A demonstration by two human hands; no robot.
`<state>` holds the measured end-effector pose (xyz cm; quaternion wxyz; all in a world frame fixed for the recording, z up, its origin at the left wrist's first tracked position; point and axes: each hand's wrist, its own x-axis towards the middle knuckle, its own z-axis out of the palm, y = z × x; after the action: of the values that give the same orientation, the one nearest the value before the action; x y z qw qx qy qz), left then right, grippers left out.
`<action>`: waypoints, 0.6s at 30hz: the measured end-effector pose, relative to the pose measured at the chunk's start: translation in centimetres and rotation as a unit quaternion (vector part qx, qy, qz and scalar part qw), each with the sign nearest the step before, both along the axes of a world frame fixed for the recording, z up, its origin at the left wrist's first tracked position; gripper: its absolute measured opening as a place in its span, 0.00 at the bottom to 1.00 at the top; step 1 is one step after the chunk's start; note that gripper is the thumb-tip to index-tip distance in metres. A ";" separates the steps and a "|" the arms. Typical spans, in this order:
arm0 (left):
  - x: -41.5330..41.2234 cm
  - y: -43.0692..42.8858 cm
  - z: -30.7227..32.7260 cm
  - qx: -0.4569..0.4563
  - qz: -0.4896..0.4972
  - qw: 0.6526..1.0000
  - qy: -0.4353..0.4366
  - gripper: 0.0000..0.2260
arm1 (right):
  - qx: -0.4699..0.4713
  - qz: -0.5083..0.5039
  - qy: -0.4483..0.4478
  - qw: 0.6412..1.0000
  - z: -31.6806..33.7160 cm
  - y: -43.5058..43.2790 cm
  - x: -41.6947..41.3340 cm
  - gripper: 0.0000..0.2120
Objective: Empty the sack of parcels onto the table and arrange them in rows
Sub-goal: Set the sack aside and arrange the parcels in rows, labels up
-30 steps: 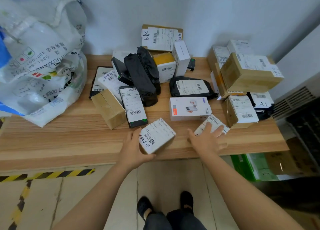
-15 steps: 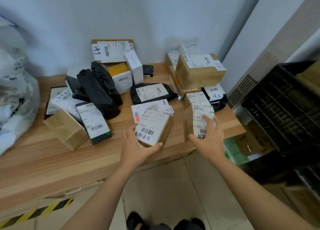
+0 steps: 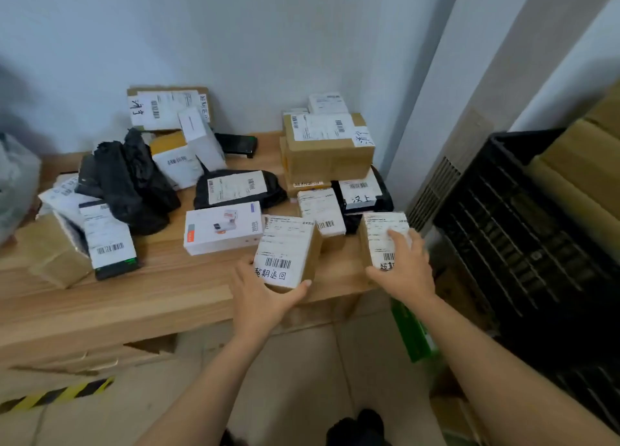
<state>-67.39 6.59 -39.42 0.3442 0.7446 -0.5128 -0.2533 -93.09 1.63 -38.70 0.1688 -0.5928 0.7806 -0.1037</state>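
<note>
left hand (image 3: 260, 299) clamps one small carton (image 3: 285, 254); right hand (image 3: 404, 271) clamps another (image 3: 382, 236). both look light and rigid: grip opposite side walls, not labels.

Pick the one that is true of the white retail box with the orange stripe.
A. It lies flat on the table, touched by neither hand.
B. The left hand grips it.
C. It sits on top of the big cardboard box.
A: the white retail box lies flat on the table, while the left hand grips a labelled carton beside it.
</note>
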 end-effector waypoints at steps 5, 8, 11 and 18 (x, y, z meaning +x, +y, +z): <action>-4.5 2.6 -0.5 0.013 0.095 0.995 0.011 0.45 | 0.008 0.104 -0.019 0.994 -2.4 -2.9 -1.9 0.44; -6.4 4.1 -1.1 0.044 0.126 0.991 -0.017 0.46 | 0.026 0.128 -0.026 0.991 -2.9 -4.1 -2.6 0.45; -8.4 4.5 -1.2 0.075 0.126 0.988 -0.036 0.45 | 0.031 0.147 -0.020 0.988 -3.1 -4.5 -3.0 0.47; -11.3 3.1 -0.6 0.046 0.104 0.993 -0.033 0.46 | 0.034 0.176 -0.044 0.983 -3.0 -4.1 -4.2 0.48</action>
<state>-78.67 9.67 -40.07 0.3172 0.8168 -0.4313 -0.2149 -97.26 -2.50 -41.68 0.2386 -0.7095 0.6592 -0.0719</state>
